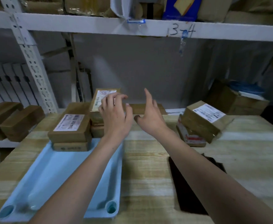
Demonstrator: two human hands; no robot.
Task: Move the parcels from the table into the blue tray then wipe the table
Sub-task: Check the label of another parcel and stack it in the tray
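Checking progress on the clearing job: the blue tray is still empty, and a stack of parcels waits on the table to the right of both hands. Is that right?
Not quite. The head view shows the blue tray already holding parcels at its far end. The rest stands: the stack of parcels lies on the table, right of both hands.

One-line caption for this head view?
Both hands, left hand and right hand, open above stacked parcels at the blue tray's far end.

Premises: a parcel stockroom or dispatch storeroom. White slotted-angle steel shelving (34, 65) runs along a grey wall; the upper shelf beam (148, 27) carries the handwritten bay code "3-4" (182, 30). Taped brown cardboard parcels with printed shipping labels (203, 120) crowd the shelves and the far edge of a wood-grain packing table (148, 167).
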